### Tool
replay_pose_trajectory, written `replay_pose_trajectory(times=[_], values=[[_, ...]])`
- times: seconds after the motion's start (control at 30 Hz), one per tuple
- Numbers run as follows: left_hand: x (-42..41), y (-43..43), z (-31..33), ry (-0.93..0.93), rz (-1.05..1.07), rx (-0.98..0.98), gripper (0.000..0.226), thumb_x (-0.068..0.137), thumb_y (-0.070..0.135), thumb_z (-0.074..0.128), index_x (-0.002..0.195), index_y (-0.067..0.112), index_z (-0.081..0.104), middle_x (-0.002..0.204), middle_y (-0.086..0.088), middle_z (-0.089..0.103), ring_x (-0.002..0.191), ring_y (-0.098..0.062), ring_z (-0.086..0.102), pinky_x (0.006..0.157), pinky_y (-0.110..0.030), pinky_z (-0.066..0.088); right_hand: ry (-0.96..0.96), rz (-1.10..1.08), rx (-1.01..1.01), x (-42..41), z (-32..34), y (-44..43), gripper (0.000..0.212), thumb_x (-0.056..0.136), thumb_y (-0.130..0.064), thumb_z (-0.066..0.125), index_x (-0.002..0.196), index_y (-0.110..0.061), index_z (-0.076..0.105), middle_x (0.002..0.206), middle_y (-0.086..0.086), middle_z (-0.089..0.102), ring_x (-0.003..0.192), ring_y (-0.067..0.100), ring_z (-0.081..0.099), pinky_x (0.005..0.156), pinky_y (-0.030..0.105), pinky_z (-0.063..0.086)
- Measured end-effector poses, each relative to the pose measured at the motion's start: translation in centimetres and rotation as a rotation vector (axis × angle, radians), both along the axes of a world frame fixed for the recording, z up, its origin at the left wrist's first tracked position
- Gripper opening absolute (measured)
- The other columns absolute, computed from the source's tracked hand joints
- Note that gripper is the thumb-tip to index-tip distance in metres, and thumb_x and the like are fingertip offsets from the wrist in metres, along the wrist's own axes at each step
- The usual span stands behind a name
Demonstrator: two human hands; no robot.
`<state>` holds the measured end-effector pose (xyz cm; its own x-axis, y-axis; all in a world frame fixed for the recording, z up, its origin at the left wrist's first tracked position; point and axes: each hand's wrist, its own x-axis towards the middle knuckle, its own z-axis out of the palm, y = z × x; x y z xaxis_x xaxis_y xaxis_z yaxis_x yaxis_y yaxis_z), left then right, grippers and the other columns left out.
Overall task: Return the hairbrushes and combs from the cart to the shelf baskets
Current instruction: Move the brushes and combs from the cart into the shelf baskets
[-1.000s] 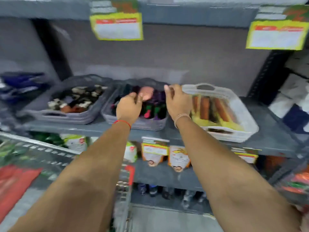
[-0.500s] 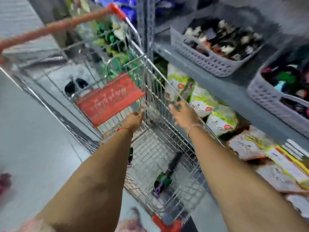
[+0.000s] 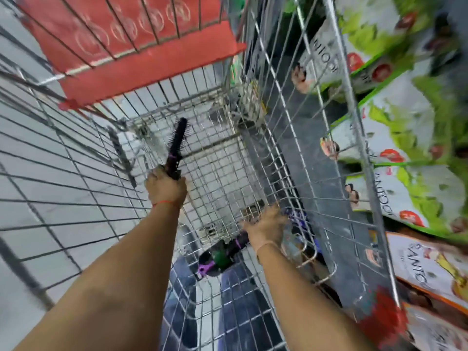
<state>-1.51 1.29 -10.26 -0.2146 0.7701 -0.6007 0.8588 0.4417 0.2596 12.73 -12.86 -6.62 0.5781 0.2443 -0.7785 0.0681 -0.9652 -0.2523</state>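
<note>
Inside the cart (image 3: 298, 138), left hand (image 3: 166, 190) grips a round brush (image 3: 177, 143); right hand (image 3: 266, 229) spread open.

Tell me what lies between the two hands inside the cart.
Head view: only bare wire cart floor separates the left hand, gripping a black round brush, from the right hand.

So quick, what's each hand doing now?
Left hand: closed, holding a black brush.
Right hand: down among the brushes in the cart; grip cannot be told.
</note>
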Motion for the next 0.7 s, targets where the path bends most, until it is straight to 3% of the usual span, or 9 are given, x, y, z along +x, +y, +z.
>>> replay_pose_trajectory(times=[0.1,0.17,0.23,0.27,0.33,0.4,0.5,0.6,0.7], values=[[0.3,0.5,-0.9,-0.02,0.051,0.02,0.063,0.082,0.031,0.06,0.132,-0.001,0.04,0.138,-0.024,0.044,0.129,-0.039,0.04,0.108,-0.045,0.036,-0.112,0.07,0.138,0.2,-0.3,2.0,0.056,0.078,-0.005,0.068,0.125,-0.018,0.041,0.132,0.017,0.033,0.082,0.015,0.045,0.054,0.0,0.038],[0.6,0.9,-1.4,-0.013,0.046,0.026,0.064,0.08,0.031,0.064,0.13,-0.002,0.04,0.136,-0.024,0.046,0.126,-0.04,0.042,0.107,-0.045,0.036,-0.124,0.175,0.285,1.3,0.2,5.3,0.061,0.079,-0.013,0.07,0.131,-0.021,0.039,0.133,0.015,0.033,0.098,0.019,0.047,0.07,-0.009,0.036],[0.8,1.2,-1.7,0.027,0.04,0.0,0.063,0.08,0.03,0.065,0.129,0.0,0.041,0.136,-0.022,0.045,0.126,-0.04,0.042,0.106,-0.046,0.037,-0.049,0.278,0.35,2.1,0.2,8.5,0.082,0.077,-0.022,0.072,0.142,-0.03,0.023,0.14,0.018,0.03,0.122,0.03,0.042,0.101,0.023,0.042],[0.9,1.4,-1.7,0.057,0.025,-0.02,0.06,0.081,0.028,0.063,0.13,0.0,0.04,0.137,-0.021,0.043,0.127,-0.039,0.04,0.105,-0.047,0.036,-0.022,0.388,0.299,2.2,-0.2,9.4,0.089,0.076,-0.025,0.073,0.144,-0.033,0.016,0.143,0.02,0.029,0.128,0.034,0.038,0.107,0.039,0.039],[1.1,1.9,-1.8,0.114,-0.011,-0.044,0.053,0.084,0.02,0.059,0.13,0.002,0.039,0.138,-0.021,0.039,0.128,-0.039,0.038,0.104,-0.05,0.035,0.004,0.686,0.135,2.2,-1.5,9.1,0.085,0.078,-0.029,0.071,0.145,-0.029,0.018,0.147,0.018,0.027,0.133,0.036,0.034,0.109,0.048,0.036],[1.1,2.5,-1.4,0.13,0.009,-0.067,0.052,0.082,0.015,0.058,0.13,0.006,0.04,0.139,-0.021,0.037,0.129,-0.039,0.037,0.104,-0.05,0.035,0.002,0.829,0.055,1.9,-2.3,7.4,0.067,0.082,-0.034,0.066,0.14,-0.021,0.034,0.149,0.012,0.025,0.133,0.033,0.031,0.108,0.045,0.036],[0.8,2.7,-1.0,-0.064,0.116,-0.102,0.064,0.065,0.026,0.073,0.122,0.012,0.047,0.129,-0.021,0.046,0.119,-0.04,0.048,0.1,-0.045,0.045,-0.087,0.593,0.225,1.3,-2.8,5.7,0.043,0.086,-0.033,0.059,0.122,-0.011,0.049,0.136,0.009,0.035,0.113,0.023,0.045,0.091,0.031,0.047],[0.4,1.0,-1.6,-0.282,0.109,-0.103,0.084,0.044,0.041,0.083,0.117,0.016,0.049,0.118,-0.02,0.059,0.106,-0.038,0.059,0.091,-0.047,0.053,-0.069,0.412,0.281,-0.4,-3.0,7.5,0.044,0.086,-0.041,0.057,0.112,-0.006,0.052,0.12,0.013,0.052,0.106,0.03,0.054,0.088,0.039,0.051],[0.2,-0.1,-1.8,-0.451,0.252,-0.121,0.051,0.062,0.019,0.081,0.102,0.014,0.05,0.111,-0.018,0.065,0.093,-0.031,0.064,0.084,-0.045,0.055,0.098,0.291,0.221,-3.0,-3.2,10.0,0.048,0.078,-0.034,0.07,0.109,-0.004,0.049,0.112,0.017,0.062,0.102,0.033,0.06,0.084,0.038,0.051]])
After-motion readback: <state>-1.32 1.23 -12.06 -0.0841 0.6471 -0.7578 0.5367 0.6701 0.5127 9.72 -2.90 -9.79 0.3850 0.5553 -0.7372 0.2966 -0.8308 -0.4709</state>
